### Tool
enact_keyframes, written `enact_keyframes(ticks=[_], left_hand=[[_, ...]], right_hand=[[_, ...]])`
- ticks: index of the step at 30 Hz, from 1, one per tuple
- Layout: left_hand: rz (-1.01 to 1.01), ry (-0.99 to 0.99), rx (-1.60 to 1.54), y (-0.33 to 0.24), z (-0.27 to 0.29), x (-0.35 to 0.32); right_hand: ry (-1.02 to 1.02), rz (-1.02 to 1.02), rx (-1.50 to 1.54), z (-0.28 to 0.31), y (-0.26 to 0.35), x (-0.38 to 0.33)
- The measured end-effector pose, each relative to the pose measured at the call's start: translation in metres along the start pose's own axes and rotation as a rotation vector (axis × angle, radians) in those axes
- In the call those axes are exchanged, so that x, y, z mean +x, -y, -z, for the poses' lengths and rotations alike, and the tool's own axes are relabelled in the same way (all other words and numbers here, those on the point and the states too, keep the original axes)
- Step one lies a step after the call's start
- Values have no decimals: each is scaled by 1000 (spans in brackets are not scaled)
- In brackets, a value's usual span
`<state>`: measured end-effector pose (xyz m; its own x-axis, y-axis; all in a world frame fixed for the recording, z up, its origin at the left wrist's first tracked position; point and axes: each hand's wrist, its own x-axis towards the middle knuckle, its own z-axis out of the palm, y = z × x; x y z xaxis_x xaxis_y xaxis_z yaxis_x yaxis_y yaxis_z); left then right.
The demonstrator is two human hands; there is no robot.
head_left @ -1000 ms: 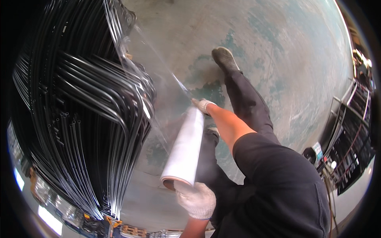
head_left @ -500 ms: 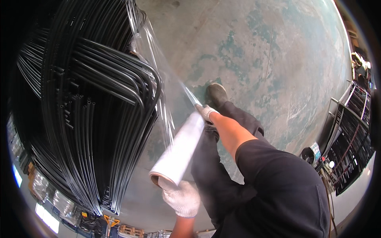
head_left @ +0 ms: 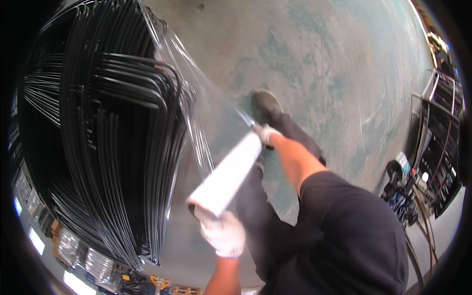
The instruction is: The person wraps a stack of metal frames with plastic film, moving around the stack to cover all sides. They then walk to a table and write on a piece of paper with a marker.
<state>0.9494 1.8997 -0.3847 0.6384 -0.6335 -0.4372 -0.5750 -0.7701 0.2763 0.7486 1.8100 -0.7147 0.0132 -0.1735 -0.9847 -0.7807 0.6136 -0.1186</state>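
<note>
2 gloved hands grip a white stretch-film roll [head_left: 227, 178] at centre, left hand [head_left: 222, 233] at 6 o'clock, right hand [head_left: 266, 133] at 1 o'clock, its clear film [head_left: 209, 113] stretching to black bent-tube frames [head_left: 108, 147] at 9 o'clock.

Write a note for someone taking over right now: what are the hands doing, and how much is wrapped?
Left hand: gloved, fingers shut on the near end of the roll of stretch film.
Right hand: gloved, shut on the far end.
Film sheet runs taut from the roll to the upper corner of the stack of black bent tubes on the concrete floor.
Done: film clings to that corner.
Left: the lower tubes look bare; probably carry the roll around them.
</note>
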Motion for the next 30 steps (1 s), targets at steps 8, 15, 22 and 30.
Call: enact_keyframes(ticks=[8, 15, 22, 30], left_hand=[[-163, 77, -134, 30, 22, -41], [-95, 39, -60, -4, 43, -76], [-173, 87, -43, -21, 40, -86], [-253, 92, 246, -17, 20, -82]], right_hand=[[-164, -159, 263, 4, -65, -40], [-214, 79, 308, 23, -99, -100], [-63, -96, 292, 65, -115, -117], [-92, -135, 287, 79, -145, -97]])
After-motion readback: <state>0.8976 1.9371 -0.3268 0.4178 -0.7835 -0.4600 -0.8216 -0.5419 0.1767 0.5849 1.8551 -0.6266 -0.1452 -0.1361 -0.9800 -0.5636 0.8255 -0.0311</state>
